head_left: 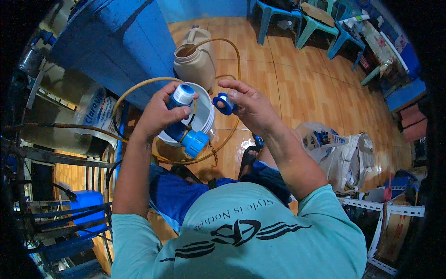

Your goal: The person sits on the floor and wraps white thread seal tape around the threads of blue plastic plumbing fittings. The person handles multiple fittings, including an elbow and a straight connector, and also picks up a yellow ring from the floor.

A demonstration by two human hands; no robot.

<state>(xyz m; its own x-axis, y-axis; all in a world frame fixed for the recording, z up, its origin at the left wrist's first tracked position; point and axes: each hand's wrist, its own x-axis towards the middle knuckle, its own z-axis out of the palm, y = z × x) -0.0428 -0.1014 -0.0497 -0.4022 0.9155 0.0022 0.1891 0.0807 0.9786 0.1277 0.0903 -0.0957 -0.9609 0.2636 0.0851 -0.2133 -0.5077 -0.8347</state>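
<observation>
My left hand (pixel 160 111) grips a blue plastic pipe fitting (pixel 195 142) with its white threaded end (pixel 184 94) pointing up. White tape appears to be wound around those threads. Lower on the fitting, a blue ribbed nut hangs at an angle over a white bucket (pixel 204 111). Just to the right, my right hand (pixel 254 106) pinches a small roll of thread seal tape on a blue spool (pixel 224 104), apart from the fitting. Whether a strand of tape links the two is too fine to make out.
Behind the bucket stands a beige jug (pixel 197 69) with a yellowish hose (pixel 239 63) looping from its mouth around the bucket. A clear plastic bag (pixel 307 132) and a white sack (pixel 357 160) lie on the right. Turquoise chairs (pixel 278 11) line the far side; metal racks (pixel 55 158) flank my left.
</observation>
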